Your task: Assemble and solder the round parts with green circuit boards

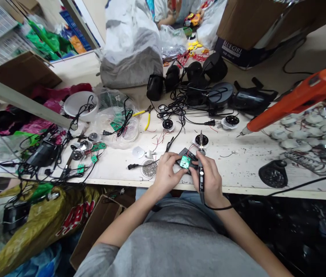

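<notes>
Left hand (pixel 165 173) and right hand (pixel 210 181) sit close together just behind the front edge of the table (pixel 246 169), both closed around what they hold. The left hand curls round one dark plastic casing (pixel 181 155), which carries one small green circuit board (pixel 185 162) on top, near the middle of the table's front edge. The right hand grips one black corded pen-shaped tool (pixel 201 179) upright, its fingertips (pixel 199 154) just beside the board; the tool's tip is hidden, and its black cord (pixel 281 190) runs off past the table's right edge. Just left of the hands lies one round dish of small metal parts (pixel 149 168). Behind the hands stand three black discs on white backs (pixel 201 140), spread along the table's middle, with one pair of yellow-handled pliers (pixel 144 116) to their left. Toward the left edge lie three more green boards (pixel 98 146) among tangled black wires (pixel 50 169), and a fourth sits in a clear plastic bag (pixel 116 132). Four black lamp housings (pixel 154 87) line up near the far edge. One orange power tool (pixel 295 100) lies at the right end, over a heap of white discs (pixel 304 132). Well beyond the far edge, another person's forearm (pixel 167 19) shows near a yellow toy (pixel 193 19).
</notes>
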`<state>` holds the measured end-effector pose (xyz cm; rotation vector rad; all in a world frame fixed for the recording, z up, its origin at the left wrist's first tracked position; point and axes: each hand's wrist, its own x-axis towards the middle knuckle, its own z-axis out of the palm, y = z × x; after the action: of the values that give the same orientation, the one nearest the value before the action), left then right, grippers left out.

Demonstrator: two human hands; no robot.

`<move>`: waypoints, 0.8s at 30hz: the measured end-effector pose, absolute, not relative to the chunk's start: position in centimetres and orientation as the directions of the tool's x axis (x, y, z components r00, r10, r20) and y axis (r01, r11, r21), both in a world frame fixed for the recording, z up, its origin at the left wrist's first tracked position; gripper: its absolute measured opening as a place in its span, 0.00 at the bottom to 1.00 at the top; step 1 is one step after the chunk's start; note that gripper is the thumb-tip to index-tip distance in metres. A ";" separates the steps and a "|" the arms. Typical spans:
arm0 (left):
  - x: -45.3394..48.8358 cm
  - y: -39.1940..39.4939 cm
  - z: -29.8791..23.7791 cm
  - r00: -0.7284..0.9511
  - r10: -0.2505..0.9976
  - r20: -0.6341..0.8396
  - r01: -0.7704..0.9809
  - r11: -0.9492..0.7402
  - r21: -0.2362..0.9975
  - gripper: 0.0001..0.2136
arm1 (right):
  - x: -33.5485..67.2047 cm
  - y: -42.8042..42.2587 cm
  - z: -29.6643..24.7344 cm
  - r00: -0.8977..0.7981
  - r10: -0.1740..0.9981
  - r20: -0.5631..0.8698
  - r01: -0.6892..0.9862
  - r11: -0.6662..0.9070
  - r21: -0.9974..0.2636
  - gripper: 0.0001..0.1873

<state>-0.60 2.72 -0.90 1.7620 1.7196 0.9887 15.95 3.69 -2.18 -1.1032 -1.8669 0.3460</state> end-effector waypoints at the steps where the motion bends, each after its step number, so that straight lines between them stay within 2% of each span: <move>1: -0.4 2.4 -0.9 -0.053 0.984 0.171 0.639 -0.098 0.763 0.18 | 15.9 3.7 -2.2 -0.190 0.807 0.559 0.553 0.559 -0.618 0.34; 8: -0.2 0.5 -0.6 -0.024 0.972 0.232 0.680 -0.155 0.717 0.18 | 16.5 3.6 -2.0 -0.230 0.792 0.566 0.563 0.583 -0.586 0.33; 12: -2.0 4.3 1.3 -0.050 0.970 0.238 0.737 -0.125 0.664 0.12 | 17.1 3.4 -1.5 -0.215 0.797 0.565 0.555 0.576 -0.600 0.32; 15: -2.3 9.2 2.7 -0.005 0.993 0.120 0.862 -0.056 0.504 0.06 | 17.3 3.3 -1.0 -0.180 0.791 0.585 0.560 0.571 -0.600 0.32; 17: -1.6 12.0 3.2 0.033 0.999 -0.026 0.952 -0.024 0.306 0.09 | 17.4 3.2 -0.7 -0.155 0.787 0.598 0.560 0.568 -0.603 0.31; 19: -0.6 13.8 3.4 0.055 0.990 -0.132 0.983 -0.031 0.180 0.13 | 17.7 3.0 -0.4 -0.136 0.790 0.598 0.563 0.559 -0.609 0.31; 24: -0.6 14.5 3.3 0.093 0.981 -0.171 0.982 -0.061 0.181 0.18 | 18.4 2.5 -0.3 -0.121 0.805 0.581 0.580 0.533 -0.617 0.32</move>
<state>-0.61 14.54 3.34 2.1220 1.9621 -0.0038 18.38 2.52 -0.27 -1.1480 -1.8115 0.2936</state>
